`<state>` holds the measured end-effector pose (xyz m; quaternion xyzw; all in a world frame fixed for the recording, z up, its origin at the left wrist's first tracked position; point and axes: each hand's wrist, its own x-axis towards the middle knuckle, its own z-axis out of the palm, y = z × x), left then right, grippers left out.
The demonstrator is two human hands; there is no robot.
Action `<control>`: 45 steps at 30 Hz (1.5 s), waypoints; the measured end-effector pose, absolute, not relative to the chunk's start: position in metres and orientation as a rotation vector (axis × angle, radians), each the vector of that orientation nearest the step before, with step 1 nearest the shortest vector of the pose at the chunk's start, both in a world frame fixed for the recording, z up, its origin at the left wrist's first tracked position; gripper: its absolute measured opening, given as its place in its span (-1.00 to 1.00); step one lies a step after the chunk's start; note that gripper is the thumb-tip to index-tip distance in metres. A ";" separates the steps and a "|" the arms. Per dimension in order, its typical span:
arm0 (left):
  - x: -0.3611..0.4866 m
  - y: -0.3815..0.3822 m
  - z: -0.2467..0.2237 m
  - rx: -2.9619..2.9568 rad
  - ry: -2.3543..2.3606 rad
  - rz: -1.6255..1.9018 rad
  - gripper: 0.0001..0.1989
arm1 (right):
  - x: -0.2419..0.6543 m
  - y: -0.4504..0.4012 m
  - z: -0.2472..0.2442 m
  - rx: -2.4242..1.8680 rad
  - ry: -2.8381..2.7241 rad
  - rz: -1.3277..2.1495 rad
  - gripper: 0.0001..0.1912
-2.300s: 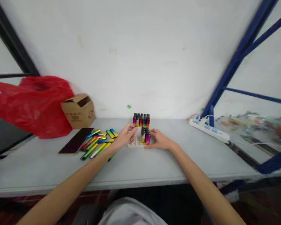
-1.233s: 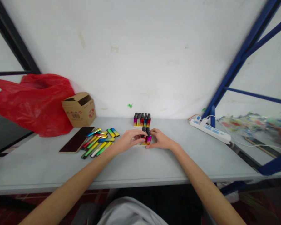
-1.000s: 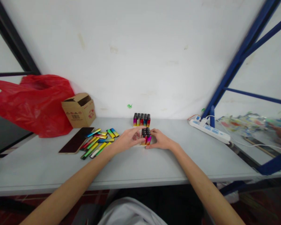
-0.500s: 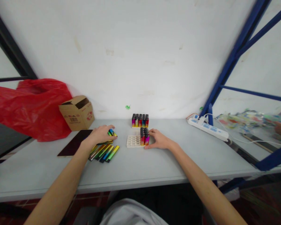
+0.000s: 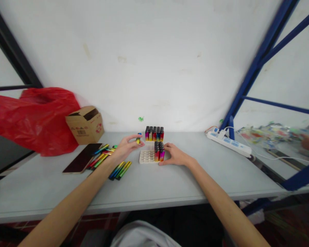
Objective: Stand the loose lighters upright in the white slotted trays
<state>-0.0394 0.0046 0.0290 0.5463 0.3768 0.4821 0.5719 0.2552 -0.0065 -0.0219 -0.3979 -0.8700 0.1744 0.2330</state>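
Pinched between my left hand's (image 5: 130,144) thumb and fingers, one lighter (image 5: 138,140) sits just beyond the white tray's (image 5: 146,157) left part. My right hand (image 5: 177,155), spread, cups its right end. Behind stands one block of lighters (image 5: 154,134), five across; leftward, one phone (image 5: 79,159), one carton (image 5: 86,127), one red bag (image 5: 45,120).

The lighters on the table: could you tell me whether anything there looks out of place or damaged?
Nothing looks clearly damaged or spilled. Only the loose lighters look untidy: they lie crisscrossed beside the dark flat slab, one seemingly over its edge, whereas those in the white tray stand upright.
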 end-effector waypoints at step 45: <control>-0.016 -0.007 0.018 1.121 0.820 0.952 -0.70 | 0.256 -0.008 -0.023 -1.094 -2.392 0.468 -0.18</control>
